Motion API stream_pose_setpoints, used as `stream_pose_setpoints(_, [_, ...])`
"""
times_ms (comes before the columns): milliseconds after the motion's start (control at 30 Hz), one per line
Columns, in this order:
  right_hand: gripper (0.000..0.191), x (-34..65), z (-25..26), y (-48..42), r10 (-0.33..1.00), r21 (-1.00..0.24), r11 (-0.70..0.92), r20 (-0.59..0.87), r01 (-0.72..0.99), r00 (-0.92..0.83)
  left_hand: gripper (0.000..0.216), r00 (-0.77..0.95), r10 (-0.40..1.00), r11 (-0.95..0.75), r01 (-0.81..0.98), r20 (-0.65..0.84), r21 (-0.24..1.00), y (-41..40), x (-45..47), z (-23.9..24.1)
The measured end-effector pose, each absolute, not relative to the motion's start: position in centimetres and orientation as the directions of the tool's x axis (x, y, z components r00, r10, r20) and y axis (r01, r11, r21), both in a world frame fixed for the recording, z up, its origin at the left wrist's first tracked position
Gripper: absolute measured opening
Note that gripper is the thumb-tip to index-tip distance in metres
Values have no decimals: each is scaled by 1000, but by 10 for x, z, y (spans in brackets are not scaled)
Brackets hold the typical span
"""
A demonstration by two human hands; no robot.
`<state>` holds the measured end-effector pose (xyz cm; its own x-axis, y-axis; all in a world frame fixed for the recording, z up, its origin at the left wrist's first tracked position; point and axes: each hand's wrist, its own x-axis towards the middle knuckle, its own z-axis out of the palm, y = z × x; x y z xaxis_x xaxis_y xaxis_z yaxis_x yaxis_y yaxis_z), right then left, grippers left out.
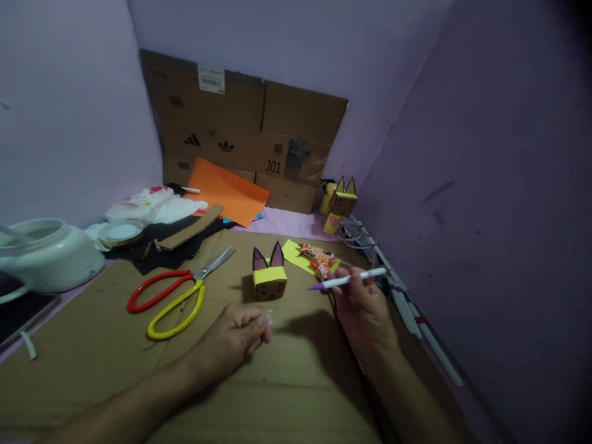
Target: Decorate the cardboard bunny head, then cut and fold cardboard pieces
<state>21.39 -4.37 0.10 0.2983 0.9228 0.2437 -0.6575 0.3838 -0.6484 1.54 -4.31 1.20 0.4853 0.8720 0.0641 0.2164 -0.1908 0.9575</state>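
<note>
White pot (65, 266), contents unclear, purple-tipped marker (340, 281) in right fingers (363, 297)

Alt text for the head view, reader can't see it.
The right hand holds a purple-tipped marker; the curled left hand is near a small eared box. Scissors lie left of the box on cardboard, with orange paper farther back.

A pale lilac tabletop (291, 223) is mostly covered by a flat brown cardboard sheet (296, 388) spreading across the lower frame. On the sheet, left of centre, lie opened scissors (202, 274) with one red and one yellow handle. A small eared box (270, 285) stands mid-frame, yellow paper (293, 250) lies just behind it, and a white scrap (28, 345) rests lower left.
</note>
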Motion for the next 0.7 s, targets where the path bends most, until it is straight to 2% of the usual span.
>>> stream_pose_setpoints(67, [36, 222, 4, -39, 925, -634, 378, 221, -675, 310, 39, 481, 877, -88, 163, -2, 983, -41, 13, 15])
stream_pose_setpoints(167, [34, 224, 6, -36, 945, -632, 324, 179, -704, 274, 34, 429, 903, -2, 57, -22, 998, -37, 11, 23])
stream_pose_setpoints(233, [34, 221, 5, -36, 953, -625, 300, 156, -721, 261, 28, 371, 929, 16, -11, -11, 1000, -35, 9, 30])
stream_pose_setpoints(367, [34, 218, 4, -38, 961, -610, 269, 118, -745, 251, 30, 243, 970, -17, -51, 29, 999, -27, 1, 38])
stream_pose_setpoints(467, [35, 218, 3, -38, 966, -607, 245, 92, -756, 240, 30, 168, 982, -103, 76, 89, 992, -16, -6, 33])
stream_pose_setpoints(533, [37, 219, 2, -37, 967, -606, 236, 71, -760, 243, 43, 157, 975, -189, 224, 156, 956, -9, -8, 26])
stream_pose_setpoints(633, [42, 218, 1, -35, 962, -598, 239, 39, -765, 270, 70, 185, 948, -317, 443, 260, 839, 0, -6, 17])
stream_pose_setpoints(700, [45, 217, 1, -35, 956, -591, 250, 26, -767, 292, 71, 203, 935, -355, 556, 291, 752, 3, -1, 14])
